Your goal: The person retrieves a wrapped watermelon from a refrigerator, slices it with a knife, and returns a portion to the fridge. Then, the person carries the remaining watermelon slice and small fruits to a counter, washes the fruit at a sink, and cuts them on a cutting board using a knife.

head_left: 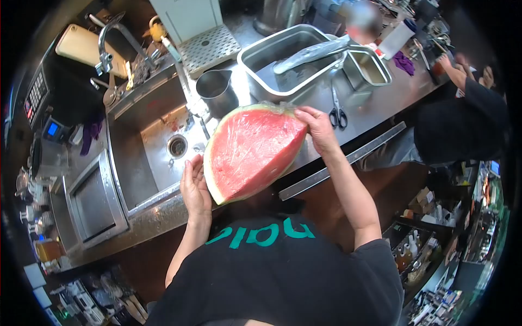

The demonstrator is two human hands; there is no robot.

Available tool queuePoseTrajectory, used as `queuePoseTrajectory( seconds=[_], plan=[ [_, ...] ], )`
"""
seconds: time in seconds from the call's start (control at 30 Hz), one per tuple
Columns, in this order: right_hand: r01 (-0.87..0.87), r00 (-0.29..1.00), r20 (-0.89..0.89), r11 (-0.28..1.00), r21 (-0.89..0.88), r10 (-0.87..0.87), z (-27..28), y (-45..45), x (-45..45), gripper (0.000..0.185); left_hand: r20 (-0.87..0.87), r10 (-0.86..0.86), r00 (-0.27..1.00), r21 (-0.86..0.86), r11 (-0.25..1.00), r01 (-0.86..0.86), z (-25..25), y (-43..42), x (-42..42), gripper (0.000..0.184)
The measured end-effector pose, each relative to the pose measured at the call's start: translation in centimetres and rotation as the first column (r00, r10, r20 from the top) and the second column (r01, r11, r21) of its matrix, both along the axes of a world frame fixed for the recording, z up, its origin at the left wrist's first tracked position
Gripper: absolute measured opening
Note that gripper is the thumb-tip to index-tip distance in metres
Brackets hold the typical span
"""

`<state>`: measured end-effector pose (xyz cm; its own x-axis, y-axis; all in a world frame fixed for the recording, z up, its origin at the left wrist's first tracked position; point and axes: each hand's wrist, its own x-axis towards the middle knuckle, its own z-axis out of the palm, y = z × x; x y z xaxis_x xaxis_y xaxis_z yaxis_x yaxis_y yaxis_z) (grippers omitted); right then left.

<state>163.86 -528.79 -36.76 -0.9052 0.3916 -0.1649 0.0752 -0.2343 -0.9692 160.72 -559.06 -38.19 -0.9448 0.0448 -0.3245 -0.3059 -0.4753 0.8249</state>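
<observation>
A large cut piece of watermelon (pixel 255 149), wrapped in clear plastic film, is held up over the counter's front edge beside the sink. Its red cut face is turned up toward me. My right hand (pixel 318 127) grips its right corner, with the thumb on top near the bunched film. At the lower left, my left hand (pixel 194 187) supports the rind side, its fingers partly hidden behind the fruit. Just behind the watermelon stands a metal pitcher (pixel 216 89).
Left is a steel sink (pixel 136 157) with a faucet (pixel 103 62). Behind the fruit sit a large metal pan (pixel 255 81) holding a plastic-wrapped item and a smaller metal container (pixel 375 81). Scissors (pixel 338 111) lie on the counter. Another person (pixel 459 122) stands at right.
</observation>
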Motion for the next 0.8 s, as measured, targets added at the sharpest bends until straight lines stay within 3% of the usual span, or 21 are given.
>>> queuePoseTrajectory(
  seconds=[0.1, 0.17, 0.2, 0.23, 0.27, 0.4, 0.5, 0.57, 0.7, 0.73, 0.8],
  plan=[
    [0.001, 1.000, 0.024, 0.996, 0.089, -0.003, 0.4, 0.8, -0.3, 0.023, 0.010, -0.033, 0.999, -0.066, 0.997, 0.033, 1.3, -1.9, 1.1, 0.040],
    [0.029, 0.996, 0.091, 0.997, -0.067, -0.023, 0.6, 1.5, -0.4, 0.022, 0.050, -0.128, 0.991, -0.031, 0.991, 0.129, 1.2, -3.0, 2.2, 0.046],
    [0.020, 0.998, 0.055, 0.982, -0.187, -0.010, -0.3, 2.2, -0.5, 0.023, 0.083, -0.301, 0.950, 0.066, 0.953, 0.296, 2.4, -2.7, 3.0, 0.051],
    [0.012, 0.999, 0.054, 0.983, -0.184, -0.002, -0.7, 2.3, -0.6, 0.023, 0.093, -0.465, 0.880, 0.165, 0.879, 0.447, 3.1, -2.5, 3.4, 0.056],
    [0.034, 0.999, 0.031, 0.968, -0.248, -0.027, -1.2, 2.2, -0.6, 0.024, 0.045, -0.543, 0.838, 0.215, 0.825, 0.523, 2.6, -2.7, 3.5, 0.065],
    [0.054, 0.998, 0.038, 0.944, -0.325, -0.044, -2.5, 1.2, 0.1, 0.030, 0.061, -0.544, 0.837, 0.222, 0.825, 0.520, 2.3, -2.1, 2.4, 0.066],
    [0.127, 0.990, 0.104, 0.912, -0.390, -0.093, 0.3, -1.9, 0.4, 0.030, 0.119, -0.584, 0.803, 0.236, 0.802, 0.548, 2.2, -2.4, 2.0, 0.066],
    [0.034, 0.997, -0.034, 0.807, -0.589, -0.066, -0.2, -2.2, 0.9, 0.026, 0.140, -0.617, 0.774, 0.298, 0.772, 0.562, 1.3, -2.6, 1.6, 0.066],
    [0.111, 0.948, -0.237, 0.920, -0.376, -0.211, -2.8, -1.0, 0.6, 0.009, 0.134, -0.640, 0.757, 0.440, 0.722, 0.533, 1.6, -1.6, 1.6, 0.066],
    [0.231, 0.917, -0.267, 0.941, -0.247, -0.295, -2.5, -1.6, 0.4, 0.006, 0.129, -0.648, 0.751, 0.439, 0.716, 0.542, 1.8, -1.4, 1.5, 0.066],
    [0.318, 0.888, -0.288, 0.931, -0.178, -0.358, -2.8, -1.7, 0.4, 0.006, 0.186, -0.643, 0.743, 0.366, 0.747, 0.555, 2.2, -0.9, 1.4, 0.065]
  ],
)
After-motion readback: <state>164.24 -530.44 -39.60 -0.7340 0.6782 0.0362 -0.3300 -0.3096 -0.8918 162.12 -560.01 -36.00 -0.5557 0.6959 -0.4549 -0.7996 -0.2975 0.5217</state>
